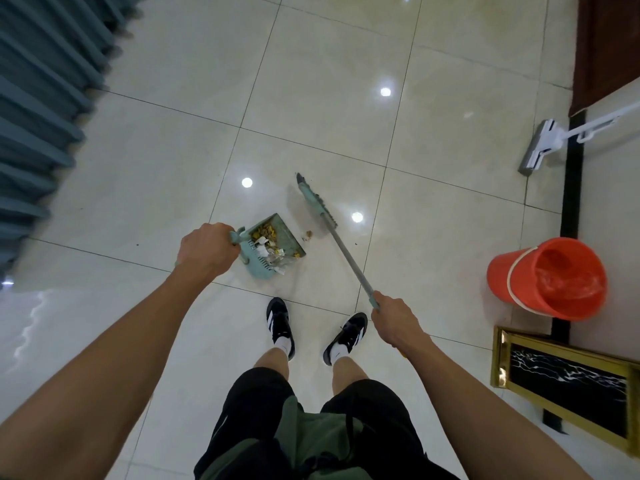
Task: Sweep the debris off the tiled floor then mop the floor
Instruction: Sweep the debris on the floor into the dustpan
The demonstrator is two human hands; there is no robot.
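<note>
My left hand [206, 251] grips the handle of a teal dustpan [291, 237] that rests on the glossy tiled floor [145, 174]. Yellow scraps and crumpled paper fill the pan. My right hand [394, 318] grips the top of a grey broom handle [348, 259]. The teal broom head [315, 200] sits on the floor just right of the pan. A small brown bit of debris [307, 235] lies between pan and broom. A tiny speck [356, 243] lies right of the handle.
An orange bucket [512, 271] with a clear liner stands at the right. A white flat mop [540, 147] leans by the right wall and a dark wooden door [606, 46]. A gold-framed black panel [568, 375] sits lower right. Blue curtains [38, 98] hang at left. My feet [280, 323] stand behind the pan.
</note>
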